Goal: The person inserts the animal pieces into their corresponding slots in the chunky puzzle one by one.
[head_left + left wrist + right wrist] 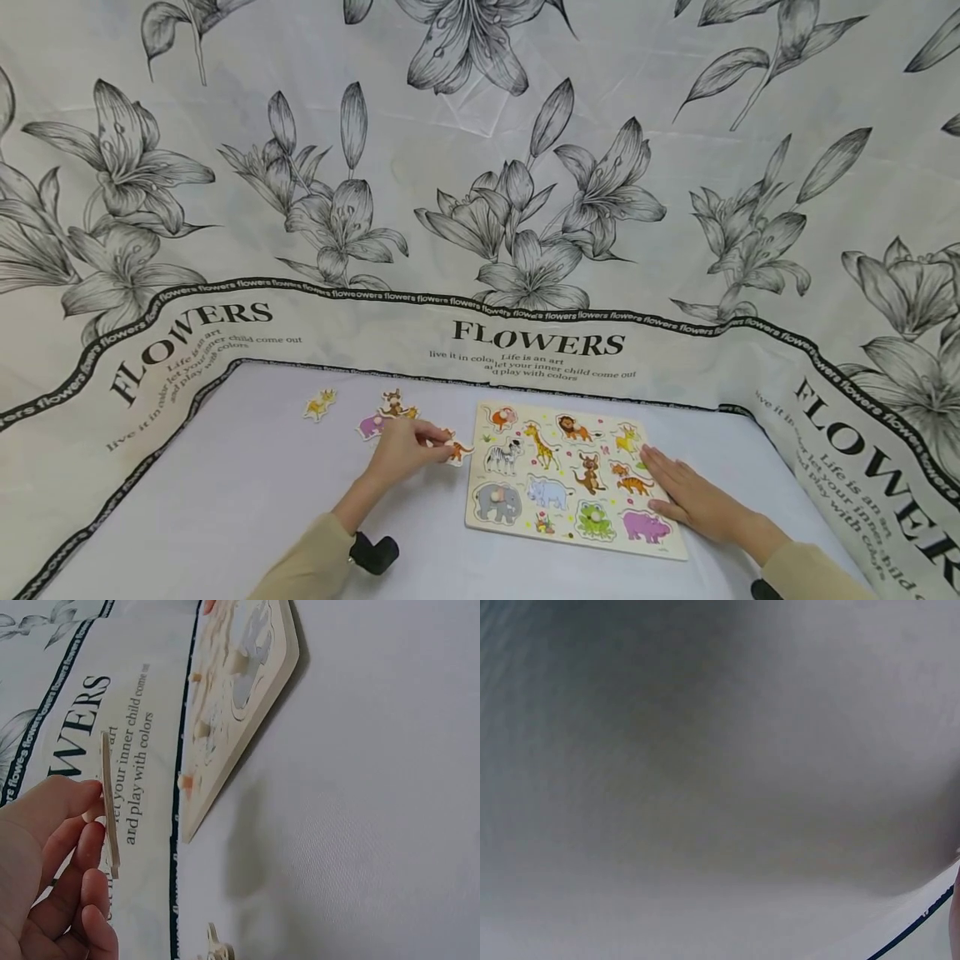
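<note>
My left hand (405,450) pinches a flat wooden puzzle piece (460,451) with an orange tiger on it, just off the board's left edge. In the left wrist view that piece (110,810) is edge-on between thumb and fingers, above the cloth. A wooden animal puzzle board (517,527) lies on the table, with knobs showing on the elephant (495,507) and the lion (573,427). Across the board's right edge rests my right hand (697,496), fingers straight. Near the left hand lie a purple hippo piece (369,427) and a kangaroo piece (392,402), partly hidden by it.
A yellow animal piece (320,404) lies apart at the far left. White cloth (225,500) covers the table, and a flower-printed curtain (525,354) rises along its back and sides. The right wrist view is mostly blurred pale fabric (780,787).
</note>
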The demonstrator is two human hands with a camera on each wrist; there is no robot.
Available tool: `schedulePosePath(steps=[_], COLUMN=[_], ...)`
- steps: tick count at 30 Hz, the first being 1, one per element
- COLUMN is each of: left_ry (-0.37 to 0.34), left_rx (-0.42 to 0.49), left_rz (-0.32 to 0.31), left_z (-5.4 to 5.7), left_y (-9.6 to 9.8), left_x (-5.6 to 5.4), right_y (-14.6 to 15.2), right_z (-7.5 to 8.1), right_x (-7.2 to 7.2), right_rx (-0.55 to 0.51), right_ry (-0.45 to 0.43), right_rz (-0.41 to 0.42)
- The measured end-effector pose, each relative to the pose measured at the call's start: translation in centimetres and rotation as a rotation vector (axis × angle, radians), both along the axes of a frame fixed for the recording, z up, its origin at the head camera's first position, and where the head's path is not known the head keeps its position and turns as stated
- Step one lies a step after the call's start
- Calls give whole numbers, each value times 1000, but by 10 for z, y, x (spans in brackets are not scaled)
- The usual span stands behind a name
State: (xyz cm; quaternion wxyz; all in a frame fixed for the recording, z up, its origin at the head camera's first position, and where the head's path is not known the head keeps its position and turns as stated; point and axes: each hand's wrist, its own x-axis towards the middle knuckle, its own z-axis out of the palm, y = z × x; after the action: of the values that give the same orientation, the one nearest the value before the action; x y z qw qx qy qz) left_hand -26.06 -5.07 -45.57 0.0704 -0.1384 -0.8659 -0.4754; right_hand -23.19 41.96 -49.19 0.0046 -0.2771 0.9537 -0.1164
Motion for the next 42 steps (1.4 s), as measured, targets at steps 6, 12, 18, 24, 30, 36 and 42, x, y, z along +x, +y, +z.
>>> schedulePosePath(steps=[6, 12, 18, 24, 30, 36, 42], left_ry=[21, 1, 1, -7, 4, 0, -13], left_rx=[-3, 0, -5, -15, -24, 7, 8], left_rz=[-33, -59, -70, -84, -87, -118, -136], left_z=[2, 0, -4, -2, 0, 0, -2], left_y=[17, 31, 46, 61, 73, 83, 95], left_x=[-3, -3, -2, -2, -3, -5, -6], right_y=[1, 0, 0, 0, -1, 0, 0], right_z=[1, 1, 0, 1, 2, 2, 1], right_x=[-2, -2, -1, 0, 1, 0, 0], right_rx=[1, -2, 7, 13, -4, 2, 0], right_ry=[19, -2, -1, 1, -13, 0, 0], right_rz=[5, 4, -1, -8, -8, -7, 2])
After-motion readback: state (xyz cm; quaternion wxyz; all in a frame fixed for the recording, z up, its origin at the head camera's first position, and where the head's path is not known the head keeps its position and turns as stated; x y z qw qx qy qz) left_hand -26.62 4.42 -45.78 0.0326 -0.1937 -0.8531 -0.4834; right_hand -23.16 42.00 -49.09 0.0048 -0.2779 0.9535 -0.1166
